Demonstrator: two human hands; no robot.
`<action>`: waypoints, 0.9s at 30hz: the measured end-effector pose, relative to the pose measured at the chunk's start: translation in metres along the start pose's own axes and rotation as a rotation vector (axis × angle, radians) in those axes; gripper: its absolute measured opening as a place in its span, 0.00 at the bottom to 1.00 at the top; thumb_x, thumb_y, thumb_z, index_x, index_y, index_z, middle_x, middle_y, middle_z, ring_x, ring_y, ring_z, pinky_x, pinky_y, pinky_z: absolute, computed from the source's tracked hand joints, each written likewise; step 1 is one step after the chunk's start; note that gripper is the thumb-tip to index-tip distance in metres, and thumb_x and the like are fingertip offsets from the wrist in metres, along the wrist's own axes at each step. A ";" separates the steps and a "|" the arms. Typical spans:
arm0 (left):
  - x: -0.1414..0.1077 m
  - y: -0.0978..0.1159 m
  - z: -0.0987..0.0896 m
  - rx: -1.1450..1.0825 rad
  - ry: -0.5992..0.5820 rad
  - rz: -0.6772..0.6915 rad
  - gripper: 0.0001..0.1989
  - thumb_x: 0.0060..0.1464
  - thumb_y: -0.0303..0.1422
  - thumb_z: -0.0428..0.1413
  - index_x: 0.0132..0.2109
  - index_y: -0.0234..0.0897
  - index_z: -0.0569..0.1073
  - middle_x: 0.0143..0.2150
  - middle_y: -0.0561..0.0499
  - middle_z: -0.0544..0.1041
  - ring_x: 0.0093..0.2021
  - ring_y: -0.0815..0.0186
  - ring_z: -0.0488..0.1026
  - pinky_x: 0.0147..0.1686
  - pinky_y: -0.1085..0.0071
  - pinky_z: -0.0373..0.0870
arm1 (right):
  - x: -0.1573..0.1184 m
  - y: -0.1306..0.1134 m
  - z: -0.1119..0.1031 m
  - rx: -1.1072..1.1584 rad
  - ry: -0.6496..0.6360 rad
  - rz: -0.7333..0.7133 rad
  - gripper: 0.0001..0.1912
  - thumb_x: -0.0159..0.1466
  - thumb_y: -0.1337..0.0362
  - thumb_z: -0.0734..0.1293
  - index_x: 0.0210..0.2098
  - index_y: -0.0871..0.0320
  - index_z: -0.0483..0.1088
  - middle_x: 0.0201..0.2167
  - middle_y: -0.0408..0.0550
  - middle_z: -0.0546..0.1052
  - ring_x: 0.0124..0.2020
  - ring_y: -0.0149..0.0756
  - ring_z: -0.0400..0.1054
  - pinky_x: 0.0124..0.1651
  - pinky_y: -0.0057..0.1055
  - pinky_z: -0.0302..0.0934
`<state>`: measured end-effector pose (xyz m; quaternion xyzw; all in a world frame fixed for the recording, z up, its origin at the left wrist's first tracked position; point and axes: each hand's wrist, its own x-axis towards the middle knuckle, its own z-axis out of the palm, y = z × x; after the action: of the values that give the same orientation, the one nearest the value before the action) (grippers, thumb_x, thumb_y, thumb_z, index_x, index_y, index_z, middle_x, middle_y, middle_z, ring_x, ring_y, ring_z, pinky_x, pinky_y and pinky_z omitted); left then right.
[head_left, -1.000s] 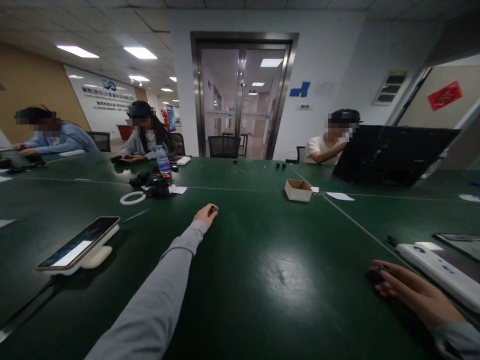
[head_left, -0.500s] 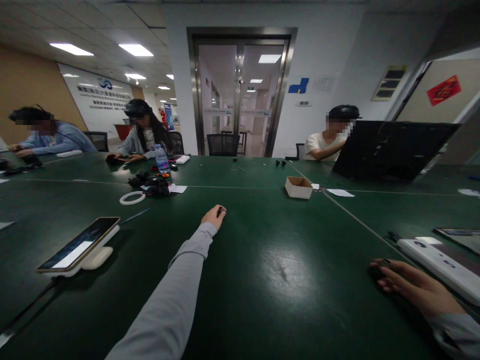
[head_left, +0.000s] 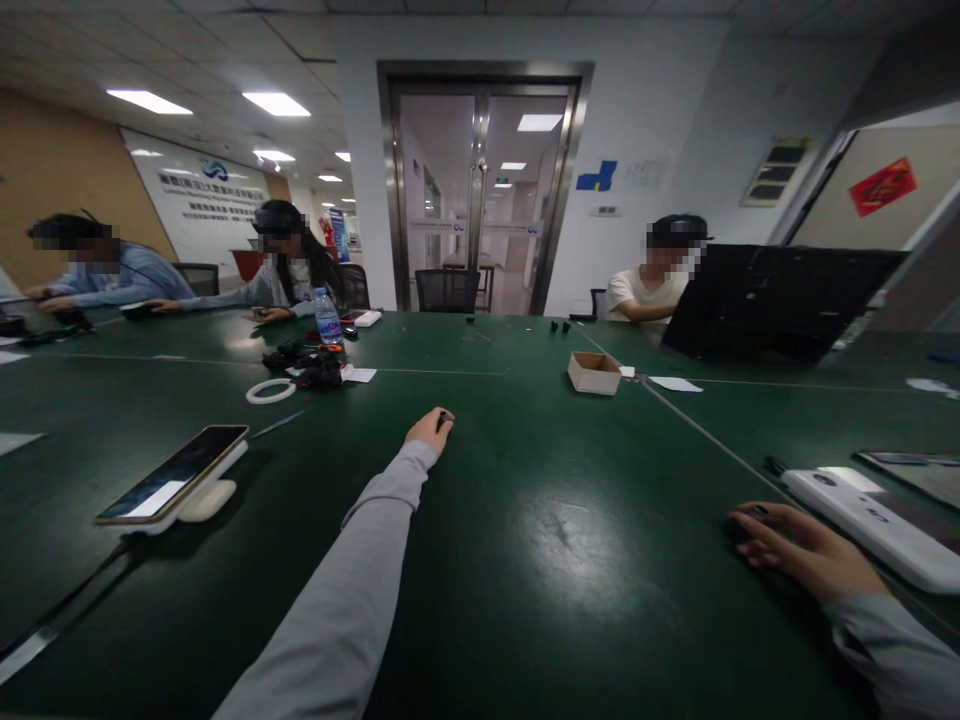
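Observation:
My left hand (head_left: 429, 432) reaches forward over the green table (head_left: 517, 480), its fingers closed in a pinch. A small black piece (head_left: 443, 417) shows between the thumb and fingers; its kind is too small to tell. On the right, my right hand (head_left: 810, 550) rests low at the table with its fingers curled together. A small dark thing (head_left: 759, 511) shows at its fingertips, mostly hidden, so I cannot make out what it is. Beside that hand lies a long white device (head_left: 862, 525). Ahead of both hands stands a small open cardboard box (head_left: 594, 375).
At left, a phone (head_left: 176, 475) leans on a white stand with a cable. Beyond it are a white ring (head_left: 271, 391), a black tangle (head_left: 307, 365) and a water bottle (head_left: 328, 318). Small black pieces (head_left: 559, 326) lie farther back. A big black monitor (head_left: 780, 300) stands right; people sit opposite.
The view has shifted slightly. My left hand keeps its pinch, turned a little so the black piece shows more. Across the table, a person's arm has stretched toward the left.

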<state>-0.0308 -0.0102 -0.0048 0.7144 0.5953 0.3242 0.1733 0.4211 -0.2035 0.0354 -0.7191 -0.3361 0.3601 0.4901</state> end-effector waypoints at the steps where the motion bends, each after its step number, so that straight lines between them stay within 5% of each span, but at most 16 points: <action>1: 0.000 0.001 0.000 0.001 -0.002 -0.001 0.09 0.51 0.35 0.48 0.40 0.42 0.69 0.39 0.50 0.74 0.37 0.66 0.70 0.38 0.70 0.63 | 0.000 0.000 0.000 -0.005 0.001 -0.002 0.24 0.32 0.58 0.73 0.30 0.54 0.70 0.32 0.52 0.73 0.25 0.40 0.70 0.25 0.31 0.66; 9: -0.001 -0.002 -0.002 -0.131 0.058 -0.037 0.09 0.49 0.36 0.52 0.40 0.43 0.67 0.38 0.53 0.74 0.34 0.68 0.70 0.35 0.70 0.66 | 0.009 0.007 -0.003 -0.049 -0.043 0.017 0.28 0.33 0.57 0.73 0.35 0.56 0.68 0.34 0.53 0.73 0.27 0.41 0.71 0.26 0.29 0.67; 12: 0.000 -0.006 0.002 -0.376 0.062 -0.047 0.09 0.47 0.32 0.54 0.38 0.40 0.66 0.38 0.52 0.75 0.33 0.71 0.71 0.34 0.72 0.68 | 0.005 0.004 -0.008 -0.055 -0.030 0.009 0.41 0.30 0.60 0.74 0.46 0.54 0.64 0.43 0.58 0.70 0.26 0.42 0.71 0.25 0.32 0.68; 15: 0.003 -0.004 0.006 -0.651 0.035 -0.036 0.09 0.44 0.29 0.55 0.35 0.36 0.65 0.36 0.49 0.75 0.33 0.69 0.72 0.31 0.72 0.69 | -0.010 -0.017 -0.007 -0.103 0.203 -0.135 0.52 0.32 0.61 0.74 0.56 0.47 0.52 0.52 0.62 0.62 0.22 0.37 0.69 0.20 0.32 0.66; 17: 0.007 0.000 0.007 -0.800 0.068 -0.052 0.09 0.42 0.29 0.57 0.33 0.34 0.65 0.34 0.47 0.75 0.34 0.67 0.72 0.30 0.72 0.69 | -0.025 -0.042 0.008 -0.129 0.391 -0.309 0.48 0.39 0.57 0.73 0.57 0.46 0.51 0.52 0.61 0.63 0.19 0.30 0.66 0.18 0.28 0.64; 20: 0.013 0.009 0.008 -0.976 0.144 -0.121 0.11 0.40 0.31 0.59 0.32 0.33 0.66 0.35 0.46 0.75 0.32 0.69 0.72 0.27 0.75 0.68 | -0.042 -0.084 0.063 -0.077 0.362 -0.592 0.32 0.48 0.54 0.67 0.52 0.51 0.59 0.44 0.55 0.68 0.19 0.25 0.64 0.18 0.25 0.62; 22: 0.015 0.016 0.010 -1.094 0.145 -0.176 0.13 0.40 0.33 0.59 0.34 0.34 0.66 0.37 0.45 0.75 0.27 0.72 0.71 0.23 0.78 0.64 | -0.043 -0.104 0.119 -0.058 0.045 -0.691 0.25 0.51 0.54 0.66 0.46 0.55 0.64 0.39 0.51 0.70 0.18 0.23 0.62 0.17 0.23 0.60; 25: 0.013 0.024 0.016 -1.289 0.102 -0.224 0.14 0.42 0.33 0.59 0.37 0.35 0.66 0.41 0.46 0.75 0.23 0.77 0.68 0.20 0.81 0.60 | -0.028 -0.110 0.213 -0.066 -0.504 -0.441 0.22 0.50 0.55 0.67 0.42 0.58 0.65 0.30 0.47 0.72 0.15 0.23 0.62 0.14 0.22 0.58; 27: 0.012 0.028 0.019 -1.370 0.089 -0.231 0.13 0.42 0.33 0.58 0.37 0.36 0.66 0.42 0.47 0.75 0.23 0.78 0.68 0.20 0.82 0.60 | -0.015 -0.103 0.271 0.012 -0.684 -0.199 0.21 0.52 0.54 0.66 0.42 0.58 0.63 0.24 0.45 0.72 0.13 0.25 0.62 0.14 0.23 0.58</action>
<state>0.0032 -0.0029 0.0022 0.3620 0.3354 0.6353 0.5940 0.1708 -0.0606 0.0650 -0.5180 -0.5470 0.5324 0.3860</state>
